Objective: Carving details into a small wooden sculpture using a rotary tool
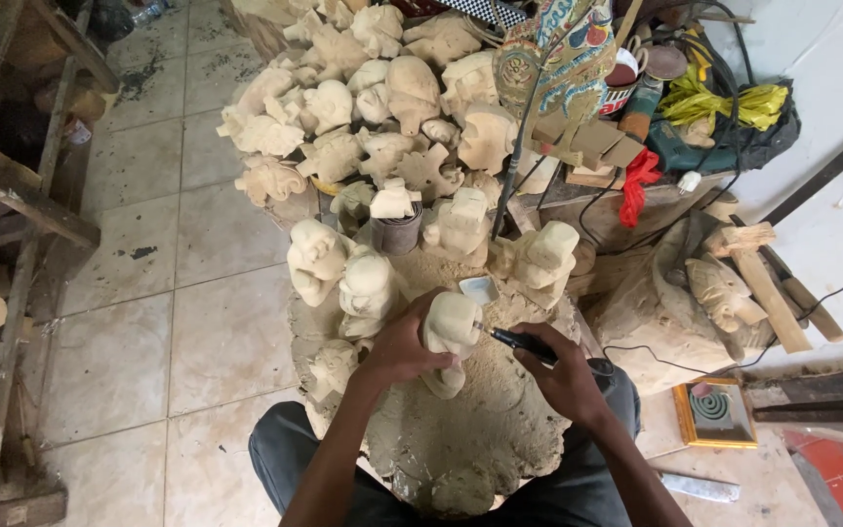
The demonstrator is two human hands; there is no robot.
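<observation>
Two hands work at the frame's centre: the left hand grips a pale wooden head steady (upright on the stump), so the right hand, closed around a black rotary tool, can carve its side.

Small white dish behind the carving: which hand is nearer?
Right, narrowly. The white dish sits just beyond the wooden head. The right hand holds a black tool whose tip is just below the dish; the left hand grips the head, down-left.
</observation>
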